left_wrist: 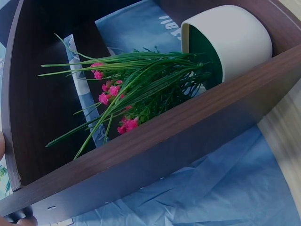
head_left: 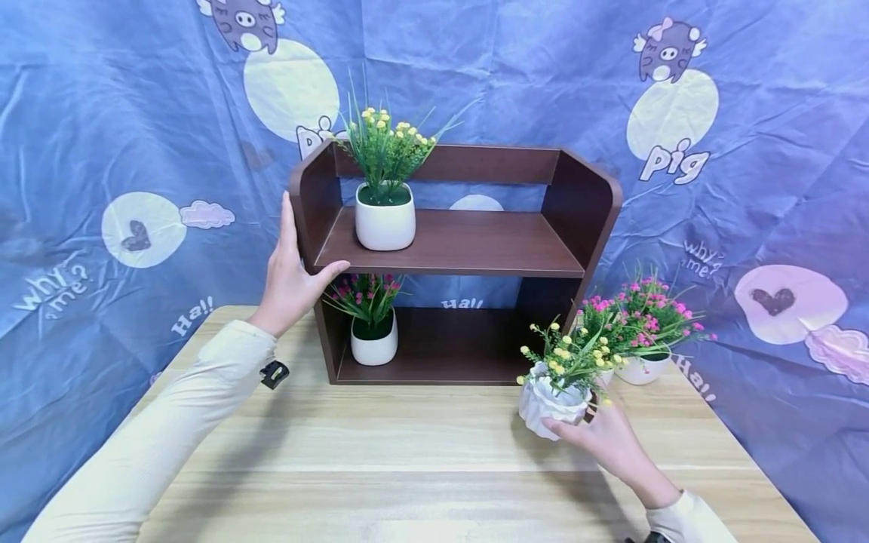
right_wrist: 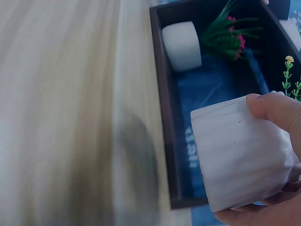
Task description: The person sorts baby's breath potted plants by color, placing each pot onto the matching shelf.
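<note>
My left hand (head_left: pixel 288 283) rests against the left side of a dark brown two-tier shelf (head_left: pixel 468 241), fingers straight along the outer panel, thumb at the upper board's front edge. My right hand (head_left: pixel 611 437) grips a ridged white flowerpot (head_left: pixel 546 407) with small yellow flowers, in front of the shelf's lower right corner. The right wrist view shows the thumb across the white pot (right_wrist: pixel 242 150) and fingers beneath it. A white pot with yellow flowers (head_left: pixel 385 222) stands on the upper tier at the left. Below it stands a white pot with pink flowers (head_left: pixel 375 343).
Pink-flowered potted plants (head_left: pixel 641 366) stand outside the shelf, by its right side, partly behind the held plant. The shelf stands on a light wooden table (head_left: pixel 407 452). A blue printed cloth (head_left: pixel 434 60) hangs behind it.
</note>
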Demonstrator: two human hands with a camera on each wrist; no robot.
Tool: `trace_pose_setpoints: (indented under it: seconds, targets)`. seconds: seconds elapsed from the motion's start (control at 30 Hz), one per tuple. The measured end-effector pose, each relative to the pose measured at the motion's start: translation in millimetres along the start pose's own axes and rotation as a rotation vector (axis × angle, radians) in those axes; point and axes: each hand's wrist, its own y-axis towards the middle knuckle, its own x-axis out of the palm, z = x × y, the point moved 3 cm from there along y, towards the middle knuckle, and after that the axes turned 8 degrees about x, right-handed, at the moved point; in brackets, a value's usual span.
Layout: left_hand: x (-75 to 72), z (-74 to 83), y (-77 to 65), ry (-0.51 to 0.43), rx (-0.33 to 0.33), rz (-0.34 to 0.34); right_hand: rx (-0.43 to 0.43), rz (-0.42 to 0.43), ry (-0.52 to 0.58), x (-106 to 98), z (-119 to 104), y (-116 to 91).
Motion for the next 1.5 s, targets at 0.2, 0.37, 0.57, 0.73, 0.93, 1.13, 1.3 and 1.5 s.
trace_pose_setpoints:
  seconds: [0.2, 0.37, 0.57, 0.73, 0.93, 1.13, 1.3, 1.5]
  targets:
    - [-0.1, -0.6, -0.3, 0.006, -0.008, -0.007, 0.021, -0.055, 0.107, 2, -28, 7]
    - [0.1, -0.7, -0.5, 0.004, -0.012, -0.008, -0.023, -0.089, 0.104, -2, -57, 13]
    - [0.5, 1.4, 0.3, 0.008, -0.014, -0.007, -0.024, -0.135, 0.118, -7, -87, 22]
    - [2.0, 1.3, 0.2, 0.0, -0.019, -0.014, -0.022, -0.142, 0.101, -11, -107, 29]
    - [2.1, 0.4, 0.0, -0.003, -0.032, -0.012, -0.11, -0.104, 0.12, -14, -132, 44]
    - [1.8, 1.7, 0.2, -0.005, -0.03, -0.008, -0.166, -0.097, 0.267, -20, -159, 64]
    - [0.9, 1.8, 0.2, -0.007, -0.027, -0.001, -0.152, -0.041, 0.346, -30, -177, 84]
    - [0.5, 1.1, 0.5, -0.013, -0.027, -0.003, -0.158, 0.064, 0.416, -38, -186, 114]
